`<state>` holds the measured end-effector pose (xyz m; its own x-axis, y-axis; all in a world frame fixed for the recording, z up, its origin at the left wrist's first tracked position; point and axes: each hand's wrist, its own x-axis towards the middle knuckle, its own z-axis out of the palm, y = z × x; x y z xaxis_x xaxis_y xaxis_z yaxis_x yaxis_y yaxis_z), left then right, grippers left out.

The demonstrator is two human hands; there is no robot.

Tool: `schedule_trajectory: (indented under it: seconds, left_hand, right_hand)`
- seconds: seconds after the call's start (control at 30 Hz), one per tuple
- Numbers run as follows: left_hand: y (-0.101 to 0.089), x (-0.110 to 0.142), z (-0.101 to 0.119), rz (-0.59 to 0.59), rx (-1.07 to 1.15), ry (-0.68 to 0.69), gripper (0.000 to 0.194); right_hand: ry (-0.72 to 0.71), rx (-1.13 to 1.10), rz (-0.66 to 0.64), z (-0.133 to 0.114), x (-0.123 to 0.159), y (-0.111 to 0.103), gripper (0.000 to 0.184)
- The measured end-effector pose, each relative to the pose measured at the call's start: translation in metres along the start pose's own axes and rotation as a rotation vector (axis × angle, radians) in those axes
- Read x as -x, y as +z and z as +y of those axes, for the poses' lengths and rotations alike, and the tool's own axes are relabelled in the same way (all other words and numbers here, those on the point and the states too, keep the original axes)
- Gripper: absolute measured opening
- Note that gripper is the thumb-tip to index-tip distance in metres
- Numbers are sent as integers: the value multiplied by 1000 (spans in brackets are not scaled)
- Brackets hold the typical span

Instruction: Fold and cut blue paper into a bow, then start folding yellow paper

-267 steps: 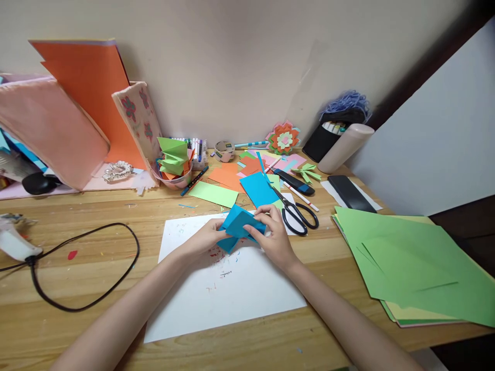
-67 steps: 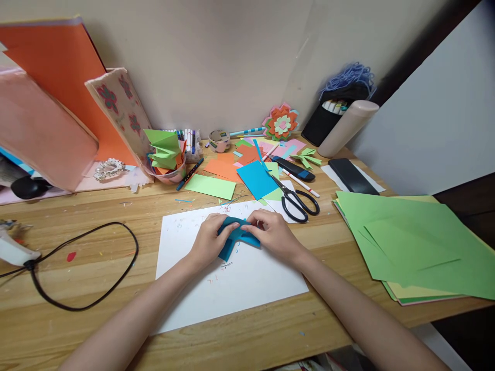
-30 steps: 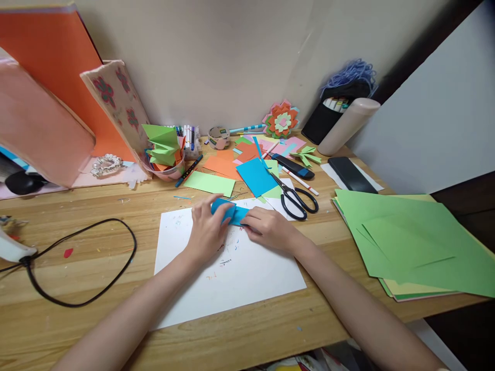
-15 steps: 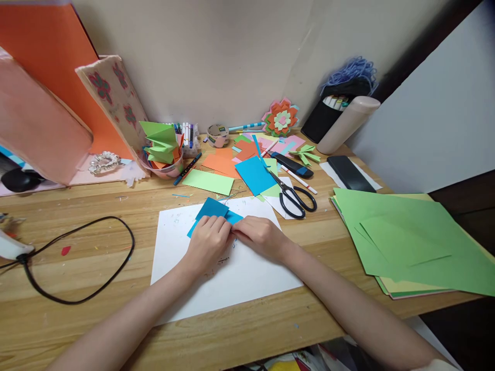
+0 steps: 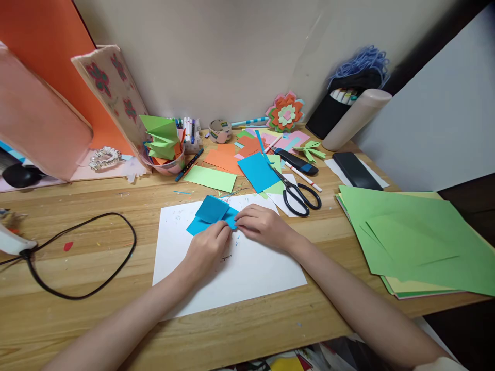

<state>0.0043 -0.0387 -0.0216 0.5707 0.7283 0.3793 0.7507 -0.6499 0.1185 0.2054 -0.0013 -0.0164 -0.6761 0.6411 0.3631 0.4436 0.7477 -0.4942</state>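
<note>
A folded piece of blue paper [image 5: 212,209] lies on a white sheet [image 5: 185,288] in front of me, one flap standing a little raised at its left. My left hand [image 5: 208,244] has its fingers bent together on the paper's near edge. At the paper's right end, my right hand [image 5: 263,224] pinches the edge, its fingertips close to those of the left. The fingers cover part of the near edge. Beyond the right hand rest black-handled scissors [image 5: 296,195] and a flat blue paper sheet [image 5: 257,171].
Green paper sheets [image 5: 417,232] are stacked at the right, beside a black phone-like slab [image 5: 356,171]. A cutter knife [image 5: 297,162] lies among paper scraps. A paper-filled cup [image 5: 166,166] stands back left. A black cable loop [image 5: 133,232] lies left.
The left hand has slid slightly down and opened the view of the raised blue flap. The right hand's fingers have shifted up onto the paper's right end. The camera view has moved slightly.
</note>
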Motion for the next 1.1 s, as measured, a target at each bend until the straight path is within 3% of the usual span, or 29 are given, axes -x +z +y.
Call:
schedule_trajectory:
  seconds: [0.2, 0.5, 0.83, 1.1]
  left_hand:
    - [-5, -9, 7, 16, -65, -185, 29]
    - [-5, -14, 12, 8, 230, -497, 29]
    - [-4, -17, 13, -2, 257, -600, 25]
    - [-7, -13, 11, 23, 412, -611, 17]
  right_hand:
    - [59, 13, -19, -4, -6, 2, 18]
    - [252, -124, 104, 3, -6, 1, 6]
    - [458, -182, 189, 0, -8, 9, 7]
    - [467, -251, 187, 0, -7, 5, 2]
